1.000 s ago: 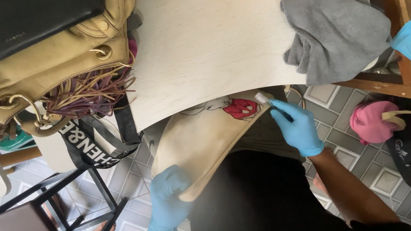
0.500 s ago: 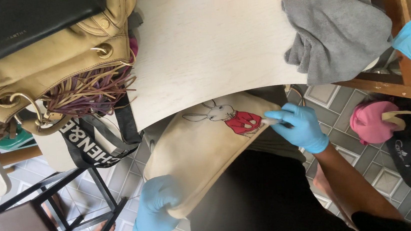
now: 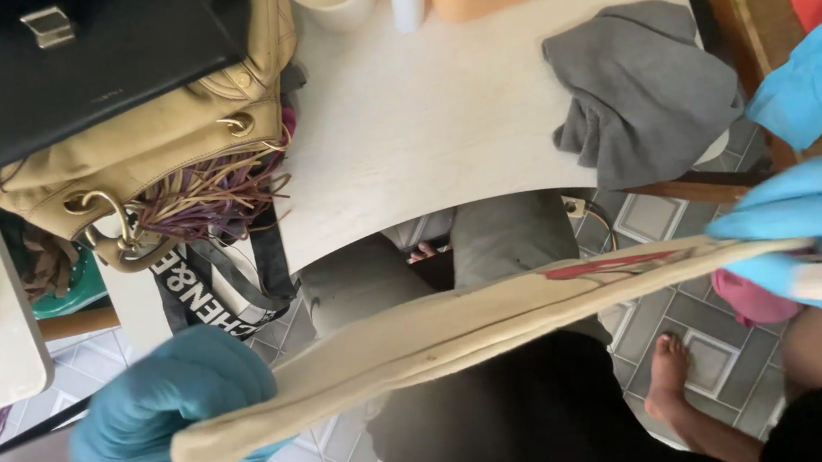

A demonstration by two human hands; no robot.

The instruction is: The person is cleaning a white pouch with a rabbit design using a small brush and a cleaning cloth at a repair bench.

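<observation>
cream fabric pouch (image 3: 481, 330) seen edge-on | left hand (image 3: 173, 420) clamps one end, right hand (image 3: 814, 247) pinches other end | looks light, soft, floppy; best held at both ends

A single head-worn camera looks steeply down, close over the person's lap and the near edge of a white table (image 3: 441, 128), which fills the frame from 10 to 1 o'clock. Tiled floor (image 3: 667, 226) shows at 4 o'clock. No second view overlaps it.
</observation>
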